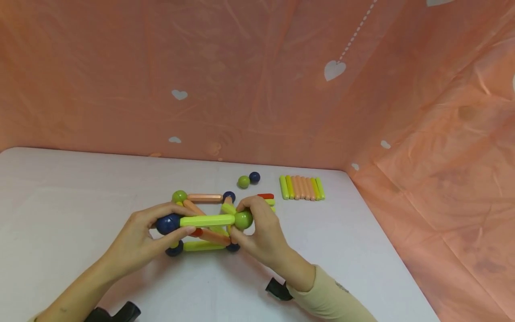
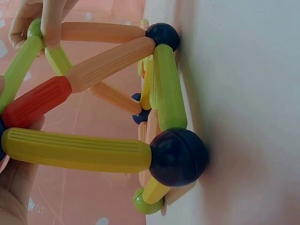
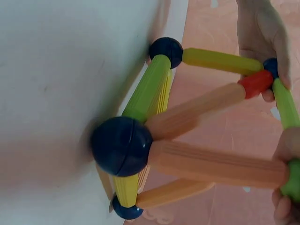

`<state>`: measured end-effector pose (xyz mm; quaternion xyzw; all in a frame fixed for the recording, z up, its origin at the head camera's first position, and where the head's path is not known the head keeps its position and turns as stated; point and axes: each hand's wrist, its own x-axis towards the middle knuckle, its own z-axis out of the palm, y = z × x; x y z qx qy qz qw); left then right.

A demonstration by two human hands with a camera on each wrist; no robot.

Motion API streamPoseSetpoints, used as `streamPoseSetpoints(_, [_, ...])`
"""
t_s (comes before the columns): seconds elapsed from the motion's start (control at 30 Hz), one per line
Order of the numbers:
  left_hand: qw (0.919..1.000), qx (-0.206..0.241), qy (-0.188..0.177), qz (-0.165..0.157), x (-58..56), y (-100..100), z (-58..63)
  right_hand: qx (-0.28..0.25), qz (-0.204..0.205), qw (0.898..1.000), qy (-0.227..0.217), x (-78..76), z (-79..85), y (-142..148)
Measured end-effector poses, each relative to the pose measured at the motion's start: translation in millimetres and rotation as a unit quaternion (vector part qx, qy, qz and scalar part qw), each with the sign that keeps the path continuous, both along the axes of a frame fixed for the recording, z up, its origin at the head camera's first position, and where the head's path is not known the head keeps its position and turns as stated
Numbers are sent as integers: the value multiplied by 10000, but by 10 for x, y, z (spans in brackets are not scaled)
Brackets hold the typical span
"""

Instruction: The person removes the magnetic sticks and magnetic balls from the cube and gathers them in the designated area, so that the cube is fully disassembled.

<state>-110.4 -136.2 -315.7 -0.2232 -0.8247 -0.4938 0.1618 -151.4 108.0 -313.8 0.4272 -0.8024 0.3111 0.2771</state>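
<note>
A frame of coloured rods and balls stands on the table, its top raised above the base. My left hand (image 1: 141, 237) holds the dark blue ball (image 1: 168, 224) at its upper left corner, fingers behind and thumb in front. My right hand (image 1: 263, 232) pinches the green ball (image 1: 243, 220) at the upper right. Between these balls runs a lime rod (image 1: 207, 221). In the left wrist view, a red piece (image 2: 40, 101) and a peach rod (image 2: 112, 63) form a diagonal, while a yellow rod (image 2: 77, 149) meets a lower blue ball (image 2: 179, 157). A peach rod (image 3: 218, 164) reaches the right-hand ball.
Behind the frame lie a loose green ball (image 1: 243, 182) and a blue ball (image 1: 255, 177). Lime, yellow and peach rods (image 1: 301, 188) lie in a row at the back right. A red rod (image 1: 265, 196) shows partly behind my right hand. White table (image 1: 342, 250) surrounds the frame.
</note>
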Motion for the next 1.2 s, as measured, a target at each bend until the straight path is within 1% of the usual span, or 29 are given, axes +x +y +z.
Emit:
streamPoseSetpoints(0.13, [9999, 26, 139, 3, -7, 1, -2, 74, -418, 9990, -151, 37, 20, -45])
streamPoseSetpoints(0.23, [9998, 41, 180, -16, -5, 7, -13, 136, -641, 9974, -295, 73, 36, -54])
streamPoseSetpoints(0.33, [9998, 111, 178, -48, 5, 18, -28, 183, -767, 9962, -370, 95, 50, -56])
streamPoseSetpoints(0.47, [9995, 191, 223, -64, 14, 30, -39, 210, -831, 9955, -413, 102, 67, -58])
streamPoseSetpoints(0.63, [9995, 212, 225, -36, 17, 29, -20, 235, -907, 9947, -428, 109, 89, -81])
streamPoseSetpoints(0.8, [9996, 207, 173, -79, 14, 14, -6, 273, -1165, 9916, -497, 147, 108, -129])
streamPoseSetpoints(1.03, [9994, 191, 248, -147, 13, 14, -28, 449, -1646, 9848, -338, 227, 84, -168])
streamPoseSetpoints(1.13, [9996, 187, 201, -115, 17, 13, -19, 417, -1744, 9834, -260, 235, 83, -180])
streamPoseSetpoints(1.2, [9996, 178, 196, -89, 17, 8, -13, 356, -1729, 9840, -251, 233, 87, -188])
